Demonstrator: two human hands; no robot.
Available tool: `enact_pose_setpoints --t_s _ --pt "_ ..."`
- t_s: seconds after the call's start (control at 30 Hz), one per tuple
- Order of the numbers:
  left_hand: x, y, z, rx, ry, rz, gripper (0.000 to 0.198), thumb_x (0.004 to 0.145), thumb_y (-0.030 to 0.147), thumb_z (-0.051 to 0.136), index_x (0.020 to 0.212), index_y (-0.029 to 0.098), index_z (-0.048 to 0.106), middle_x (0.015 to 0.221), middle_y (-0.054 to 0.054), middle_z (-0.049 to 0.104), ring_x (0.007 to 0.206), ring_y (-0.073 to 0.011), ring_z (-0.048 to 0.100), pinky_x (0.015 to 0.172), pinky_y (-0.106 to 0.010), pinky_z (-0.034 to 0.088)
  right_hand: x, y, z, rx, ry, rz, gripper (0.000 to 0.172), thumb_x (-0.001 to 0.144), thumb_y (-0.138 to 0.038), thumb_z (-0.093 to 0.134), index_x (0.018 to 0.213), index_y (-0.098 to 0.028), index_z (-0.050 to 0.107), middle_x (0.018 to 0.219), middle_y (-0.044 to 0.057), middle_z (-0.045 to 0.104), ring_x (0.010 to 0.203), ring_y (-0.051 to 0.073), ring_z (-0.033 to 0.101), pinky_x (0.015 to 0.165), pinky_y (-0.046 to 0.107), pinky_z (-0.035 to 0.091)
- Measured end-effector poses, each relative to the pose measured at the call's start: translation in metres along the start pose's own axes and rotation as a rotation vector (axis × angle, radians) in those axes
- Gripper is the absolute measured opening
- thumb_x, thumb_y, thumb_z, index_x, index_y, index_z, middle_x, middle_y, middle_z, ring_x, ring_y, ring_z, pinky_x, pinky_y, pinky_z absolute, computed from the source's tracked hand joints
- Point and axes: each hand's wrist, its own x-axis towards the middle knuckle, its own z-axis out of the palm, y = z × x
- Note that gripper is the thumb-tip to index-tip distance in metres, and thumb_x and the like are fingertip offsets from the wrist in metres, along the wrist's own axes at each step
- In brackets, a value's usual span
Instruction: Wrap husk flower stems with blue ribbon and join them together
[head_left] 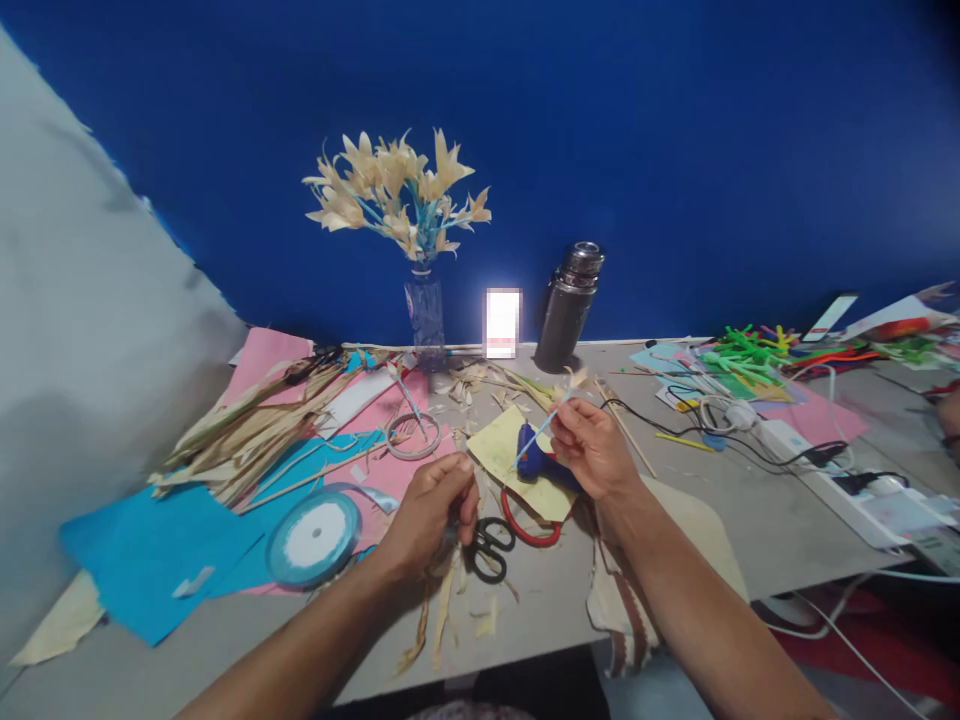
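Observation:
My right hand [592,445] pinches a thin light-blue stem [534,438], with a small piece of pale husk at its upper end. The stem slants down to the left over a blue glue gun [531,455] lying on yellow paper [491,440]. My left hand [442,500] is closed, thumb against curled fingers; anything inside is hidden or too small to name. Right beside it lie scissors with black handles [491,550]. A red curved handle [532,530] pokes out from under the yellow paper.
Husk flowers [405,180] stand in a clear bottle [426,320] by the blue wall, left of a dark flask [566,315]. Dried husks [247,430] and a ribbon spool [313,535] lie left. Right are a power strip [825,480], cables and green pipe cleaners [750,350].

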Motion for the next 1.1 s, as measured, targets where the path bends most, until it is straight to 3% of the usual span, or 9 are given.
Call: enact_pose_setpoints --t_s 0.17,0.3,0.47,0.53,0.67,0.77,0.87,0.93,1.1 --pt "0.001 -0.004 0.003 0.140 0.119 0.033 0.038 0.077 0.032 0.066 0.055 0.020 0.037 0.050 0.005 0.044 0.047 -0.0088 0.044 0.050 -0.022 0.036 0.015 -0.016 -0.026 0.152 0.167 -0.129 0.032 0.065 -0.034 0.085 0.074 -0.018 0.060 0.065 -0.005 0.053 0.045 0.003 0.035 0.035 0.014 0.026" --pt "0.007 -0.002 0.000 0.278 0.237 0.125 0.035 0.069 0.018 0.059 0.056 0.022 0.027 0.052 0.009 0.028 0.048 -0.0067 0.030 0.048 -0.020 0.028 0.027 -0.027 -0.052 0.257 0.227 -0.137 0.030 0.069 -0.030 0.081 0.071 -0.019 0.053 0.060 -0.007 0.049 0.042 0.004 0.036 0.034 0.015 0.029" --pt "0.008 -0.005 -0.002 0.421 0.214 0.143 0.020 0.067 0.011 0.052 0.060 0.021 0.035 0.056 0.007 0.035 0.053 -0.0086 0.034 0.051 -0.020 0.028 0.031 -0.027 -0.058 0.317 0.314 -0.105 0.024 0.068 -0.023 0.079 0.071 -0.019 0.055 0.061 -0.007 0.050 0.043 0.004 0.038 0.033 0.014 0.031" --pt "0.007 -0.007 -0.001 0.425 0.168 0.145 0.012 0.066 0.009 0.051 0.070 0.020 0.048 0.062 0.005 0.044 0.057 -0.0098 0.041 0.055 -0.021 0.034 0.029 -0.027 -0.053 0.315 0.317 -0.089 0.026 0.064 -0.021 0.081 0.071 -0.018 0.057 0.062 -0.007 0.051 0.043 0.002 0.037 0.033 0.012 0.030" --pt "0.001 0.005 -0.004 0.374 0.046 0.122 0.027 0.073 0.013 0.054 0.099 0.018 0.059 0.077 -0.001 0.062 0.070 -0.0145 0.059 0.065 -0.025 0.044 0.022 -0.030 -0.038 0.065 0.315 -0.108 0.030 0.060 -0.026 0.087 0.068 -0.016 0.061 0.062 -0.004 0.054 0.046 0.003 0.037 0.035 0.013 0.027" --pt "0.000 0.032 -0.014 0.484 -0.010 -0.022 0.020 0.090 0.032 0.044 0.083 0.020 0.057 0.061 0.000 0.060 0.054 -0.0153 0.058 0.056 -0.026 0.042 0.018 -0.038 -0.026 -0.281 0.189 -0.122 0.028 0.067 -0.034 0.086 0.067 -0.016 0.063 0.058 -0.003 0.052 0.049 0.006 0.039 0.039 0.019 0.029" --pt "0.014 0.058 -0.030 0.991 0.189 0.068 0.033 0.093 0.034 0.041 0.067 0.020 0.056 0.067 -0.004 0.064 0.066 -0.0186 0.062 0.062 -0.028 0.040 0.024 -0.048 -0.007 -0.560 -0.008 -0.133 0.028 0.074 -0.039 0.080 0.066 -0.017 0.064 0.056 -0.003 0.049 0.052 0.009 0.040 0.045 0.023 0.031" --pt "0.031 0.065 -0.042 1.265 0.376 -0.002 0.031 0.093 0.032 0.041 0.072 0.020 0.060 0.077 -0.007 0.069 0.076 -0.0214 0.065 0.065 -0.029 0.039 0.033 -0.053 0.011 -0.657 -0.085 -0.156 0.030 0.076 -0.042 0.078 0.067 -0.018 0.065 0.059 -0.002 0.051 0.053 0.010 0.040 0.047 0.024 0.031" --pt "0.072 0.049 -0.061 1.405 0.552 -0.205 0.038 0.090 0.039 0.042 0.090 0.013 0.069 0.099 -0.021 0.072 0.093 -0.0330 0.068 0.073 -0.037 0.043 0.050 -0.055 0.060 -0.720 -0.232 -0.267 0.031 0.077 -0.044 0.075 0.066 -0.018 0.064 0.062 -0.001 0.051 0.057 0.011 0.042 0.051 0.025 0.034"
